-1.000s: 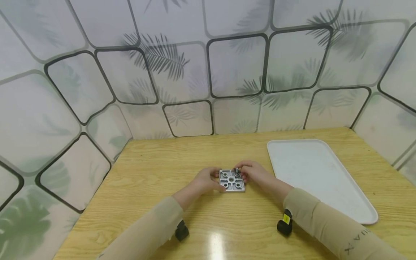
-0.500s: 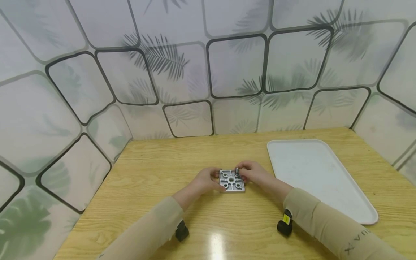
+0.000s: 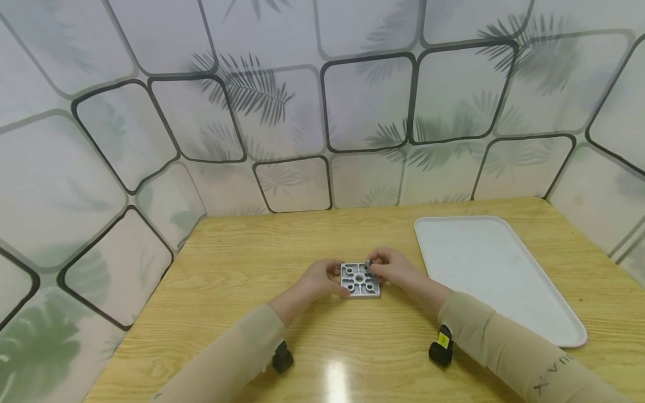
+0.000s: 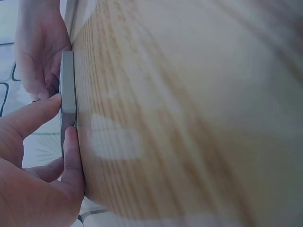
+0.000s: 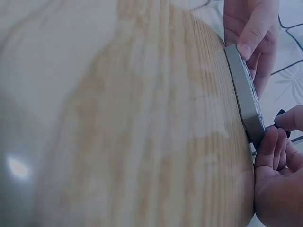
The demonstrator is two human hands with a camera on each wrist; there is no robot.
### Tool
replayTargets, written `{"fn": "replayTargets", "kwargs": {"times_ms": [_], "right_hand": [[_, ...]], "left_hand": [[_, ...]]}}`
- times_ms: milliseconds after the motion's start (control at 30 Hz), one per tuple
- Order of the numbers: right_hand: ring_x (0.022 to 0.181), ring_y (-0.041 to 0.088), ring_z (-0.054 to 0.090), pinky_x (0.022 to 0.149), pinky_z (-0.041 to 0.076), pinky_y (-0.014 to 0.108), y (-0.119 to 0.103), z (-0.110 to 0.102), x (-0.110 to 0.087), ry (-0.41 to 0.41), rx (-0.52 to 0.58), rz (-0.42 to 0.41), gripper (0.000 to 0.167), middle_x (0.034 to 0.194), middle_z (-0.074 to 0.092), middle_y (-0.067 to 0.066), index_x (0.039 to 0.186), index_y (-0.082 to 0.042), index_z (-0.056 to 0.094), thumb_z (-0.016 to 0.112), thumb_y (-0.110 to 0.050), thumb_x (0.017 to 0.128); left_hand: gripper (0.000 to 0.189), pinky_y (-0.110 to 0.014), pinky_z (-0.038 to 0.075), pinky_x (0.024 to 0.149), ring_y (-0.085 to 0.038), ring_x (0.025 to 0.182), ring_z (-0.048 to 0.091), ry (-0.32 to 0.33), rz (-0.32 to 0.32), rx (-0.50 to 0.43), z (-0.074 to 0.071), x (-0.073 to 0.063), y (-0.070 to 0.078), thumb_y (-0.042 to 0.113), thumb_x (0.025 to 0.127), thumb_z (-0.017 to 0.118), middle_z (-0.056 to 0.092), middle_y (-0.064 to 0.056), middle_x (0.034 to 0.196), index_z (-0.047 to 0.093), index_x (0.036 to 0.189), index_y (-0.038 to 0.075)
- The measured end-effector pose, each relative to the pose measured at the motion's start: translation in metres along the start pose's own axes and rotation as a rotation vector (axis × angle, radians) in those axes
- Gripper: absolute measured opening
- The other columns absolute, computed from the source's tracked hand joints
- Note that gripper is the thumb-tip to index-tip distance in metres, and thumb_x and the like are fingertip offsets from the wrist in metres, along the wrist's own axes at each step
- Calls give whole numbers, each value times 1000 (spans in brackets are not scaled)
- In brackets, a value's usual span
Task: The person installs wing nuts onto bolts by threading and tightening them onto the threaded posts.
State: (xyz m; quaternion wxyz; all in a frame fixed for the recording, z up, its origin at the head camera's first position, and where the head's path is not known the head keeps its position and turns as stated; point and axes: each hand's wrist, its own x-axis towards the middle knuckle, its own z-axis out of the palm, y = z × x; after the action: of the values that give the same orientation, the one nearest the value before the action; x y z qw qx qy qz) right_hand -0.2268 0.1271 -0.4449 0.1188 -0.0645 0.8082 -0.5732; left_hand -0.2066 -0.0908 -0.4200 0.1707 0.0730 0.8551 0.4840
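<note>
A square silver metal plate (image 3: pixel 360 286) lies flat on the wooden table, its ribbed side with round holes facing up. My left hand (image 3: pixel 319 280) grips its left side, thumb at the near corner and fingers at the far one. At the far right corner, my right hand (image 3: pixel 395 268) pinches a small screw (image 3: pixel 368 264) standing over the corner hole. From the right wrist, the screw's dark head (image 5: pixel 281 113) and a bit of thread show between thumb and fingers, close against the plate (image 5: pixel 247 92). Its lower end is hidden.
To the right of the hands lies a large white tray (image 3: pixel 504 291). Black wrist cameras hang under both sleeves, one on the left (image 3: pixel 282 358) and one on the right (image 3: pixel 441 350). A patterned wall covering (image 3: pixel 368 106) rises behind the table and at its sides.
The right hand's fingertips have shifted slightly around the screw, which leans a little differently. The left hand and the plate have hardly moved.
</note>
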Motion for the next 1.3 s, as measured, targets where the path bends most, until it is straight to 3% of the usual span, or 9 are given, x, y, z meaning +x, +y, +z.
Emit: {"fn": "replayTargets", "kwargs": {"times_ms": [400,667,1000,1300], "right_hand": [[76,10,55,63,51,19,-3,1,-2,33,-1,8,18,82,56,-1,107,4,63,72,-6,93],[76,11,54,63,51,20,-3,1,0,38,-20,8,21,81,55,-1,109,3,62,73,-7,93],[70,8,53,61,52,18,-4,-1,1,-22,184,42,35,82,55,0,121,12,56,46,-3,92],[75,10,54,65,52,20,-2,-3,-1,-60,118,14,42,89,60,1,130,13,63,44,-3,96]], "left_hand": [[78,-28,57,89,-19,99,63,-3,-4,1,-1,1,0,-2,80,88,67,-15,125,54,150,-4],[78,-29,57,89,-19,97,63,-2,-4,8,-1,3,-1,-2,79,89,68,-15,124,55,149,-3],[78,-32,58,94,-19,99,64,10,-7,16,0,4,-3,-2,78,89,68,-15,125,55,149,-3],[79,-31,58,94,-19,99,64,9,-19,2,1,4,-4,-3,77,89,68,-15,124,55,149,-3]]}}
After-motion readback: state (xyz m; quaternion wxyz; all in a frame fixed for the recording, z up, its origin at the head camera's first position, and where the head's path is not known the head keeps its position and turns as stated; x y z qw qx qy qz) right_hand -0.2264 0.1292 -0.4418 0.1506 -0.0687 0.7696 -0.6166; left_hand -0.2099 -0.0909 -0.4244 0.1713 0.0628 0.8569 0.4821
